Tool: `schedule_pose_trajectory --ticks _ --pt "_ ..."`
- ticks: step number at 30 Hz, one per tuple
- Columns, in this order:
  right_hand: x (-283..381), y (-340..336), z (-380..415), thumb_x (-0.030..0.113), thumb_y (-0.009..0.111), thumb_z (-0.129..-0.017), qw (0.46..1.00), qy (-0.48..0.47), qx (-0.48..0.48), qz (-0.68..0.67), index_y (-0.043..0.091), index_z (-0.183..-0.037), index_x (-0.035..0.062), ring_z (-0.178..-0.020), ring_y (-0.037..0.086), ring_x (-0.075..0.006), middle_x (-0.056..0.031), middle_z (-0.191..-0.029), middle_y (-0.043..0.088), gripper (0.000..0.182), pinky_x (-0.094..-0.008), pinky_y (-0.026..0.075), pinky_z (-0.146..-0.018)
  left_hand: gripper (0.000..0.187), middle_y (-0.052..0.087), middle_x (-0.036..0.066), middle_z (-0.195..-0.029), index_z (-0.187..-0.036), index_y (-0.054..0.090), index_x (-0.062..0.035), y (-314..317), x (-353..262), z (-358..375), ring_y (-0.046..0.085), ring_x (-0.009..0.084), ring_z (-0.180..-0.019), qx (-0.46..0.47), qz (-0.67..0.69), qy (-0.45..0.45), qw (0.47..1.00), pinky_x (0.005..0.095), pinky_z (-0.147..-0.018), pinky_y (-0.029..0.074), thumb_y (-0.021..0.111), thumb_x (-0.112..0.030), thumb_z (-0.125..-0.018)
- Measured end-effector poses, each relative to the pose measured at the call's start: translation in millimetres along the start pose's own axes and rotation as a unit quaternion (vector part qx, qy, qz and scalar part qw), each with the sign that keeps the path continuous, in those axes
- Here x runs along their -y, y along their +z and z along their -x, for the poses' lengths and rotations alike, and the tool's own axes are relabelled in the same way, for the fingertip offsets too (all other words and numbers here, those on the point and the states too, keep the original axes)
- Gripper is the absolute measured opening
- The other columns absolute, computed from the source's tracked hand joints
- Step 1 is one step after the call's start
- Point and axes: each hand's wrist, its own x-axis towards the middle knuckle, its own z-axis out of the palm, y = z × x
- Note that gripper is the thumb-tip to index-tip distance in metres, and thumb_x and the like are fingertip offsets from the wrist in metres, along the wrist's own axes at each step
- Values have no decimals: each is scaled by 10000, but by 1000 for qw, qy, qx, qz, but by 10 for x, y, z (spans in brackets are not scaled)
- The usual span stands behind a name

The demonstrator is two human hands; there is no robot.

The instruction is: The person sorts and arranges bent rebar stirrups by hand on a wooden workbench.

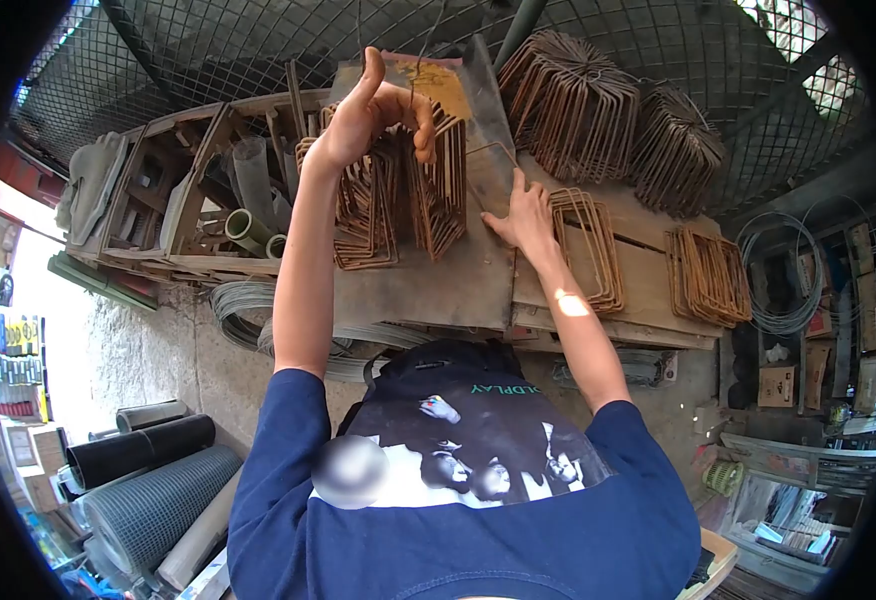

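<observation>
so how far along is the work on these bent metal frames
The two thick bundles at the back look finished. In hand now: the left hand curls over the nearer pile, the right hand is by a thin bent rod. Probably left: that pile and rod.

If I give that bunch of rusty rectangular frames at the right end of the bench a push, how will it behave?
The rusty frames look like bent metal rod, so each should feel stiff. So many packed together are probably heavy for the bunch's size. I see no tie around them, so they may slide or fan apart.
</observation>
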Motion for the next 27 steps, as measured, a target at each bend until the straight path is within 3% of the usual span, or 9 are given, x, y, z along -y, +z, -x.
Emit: schedule_pose_trajectory --ticks 4,7,8,11,13,15,18,21,27 --pt "-42 -102 -27 371 833 -645 998 12 8 -53 343 -1319 -31 -1109 483 -452 -335 -1160 480 924 -502 425 -947 999 592 120 -581 -604 583 -5 -20 22 8 606 240 -604 3 0 -4 1000 336 -684 487 8 -791 -826" --pt "-176 -231 -52 369 841 -638 994 12 -48 -100 356 -1293 -28 -1091 513 -446 -338 -1166 490 906 -500 449 -923 1011 599 118 -589 -614 592 -1 -19 8 7 619 238 -618 -7 -21 -4 1000 332 -690 498 6 -801 -816" --pt "-256 -350 -57 390 835 -643 983 10 -62 -173 347 -1304 -24 -1102 513 -436 -333 -1179 490 921 -493 449 -939 1016 602 118 -594 -616 594 0 -17 14 5 622 236 -619 -4 -18 -9 1000 330 -693 500 5 -803 -814" --pt "-51 -1063 139 446 820 -650 939 50 -91 -328 323 -1332 -12 -1119 523 -393 -295 -1212 492 960 -472 442 -984 1026 609 120 -607 -626 599 7 -29 35 0 625 232 -619 -5 -20 -12 1000 325 -692 502 5 -809 -807" --pt "-33 -1396 202 461 805 -659 869 -23 -116 -480 320 -1340 -6 -1137 522 -354 -263 -1230 493 958 -463 433 -1008 1031 610 122 -608 -638 605 12 -24 35 -3 628 236 -626 0 -20 -11 1000 323 -691 503 8 -811 -804" --pt "129 -1783 318 382 813 -671 820 -113 -157 -539 322 -1343 2 -1152 518 -322 -245 -1236 492 915 -429 440 -993 1034 611 130 -608 -649 608 21 -5 -5 -4 630 242 -629 12 -30 -3 999 322 -690 502 11 -808 -807" --pt "290 -2159 333 299 821 -672 775 -203 -209 -560 336 -1337 10 -1160 515 -297 -224 -1237 498 872 -401 430 -982 1027 621 148 -624 -653 603 30 -16 26 5 630 253 -630 13 20 -17 1000 335 -687 504 10 -792 -821" --pt "440 -2402 309 240 833 -658 767 -263 -230 -537 357 -1327 21 -1159 518 -276 -207 -1238 505 850 -387 411 -983 1023 626 152 -631 -655 605 25 -27 58 1 633 255 -633 6 15 -15 1000 338 -684 507 10 -790 -821" --pt "694 -2357 392 208 845 -576 818 -303 -233 -430 408 -1290 24 -1108 538 -245 -148 -1197 528 857 -373 407 -979 1038 628 145 -637 -642 608 26 -38 68 1 633 249 -638 -3 10 -27 1000 334 -687 503 19 -814 -802"
